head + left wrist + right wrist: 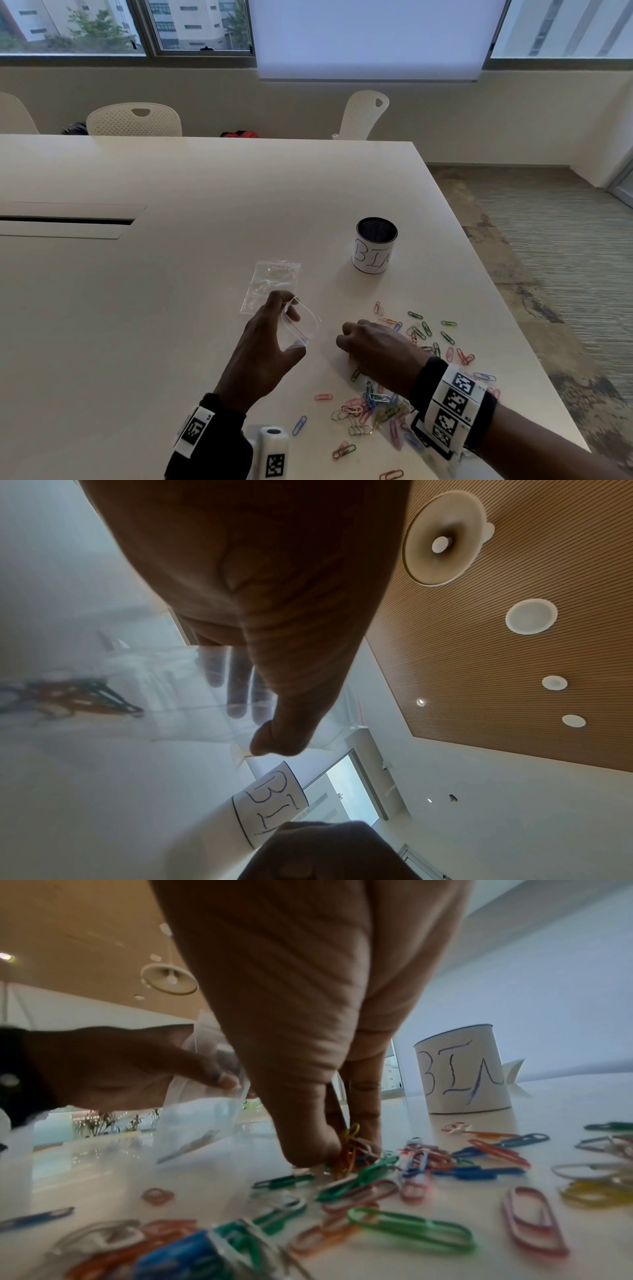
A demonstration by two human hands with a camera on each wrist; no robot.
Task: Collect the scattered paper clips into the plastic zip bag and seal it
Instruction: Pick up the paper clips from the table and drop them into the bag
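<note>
My left hand (286,310) holds a small clear zip bag (298,327) just above the white table (171,308), thumb in front and fingers (236,696) showing through the plastic (192,696). Several coloured paper clips (424,334) lie scattered to the right and in a heap (373,407) near the front edge. My right hand (346,344) is down on the table just right of the bag. In the right wrist view its thumb and fingers pinch a small bunch of clips (349,1144) against the tabletop. The bag's mouth (205,1096) hangs close beside them.
A second clear zip bag (270,284) lies flat beyond my left hand. A black mesh cup labelled BIN (375,245) stands behind the clips. The table's right edge (507,308) runs close past the clips. White chairs (133,120) stand at the far side.
</note>
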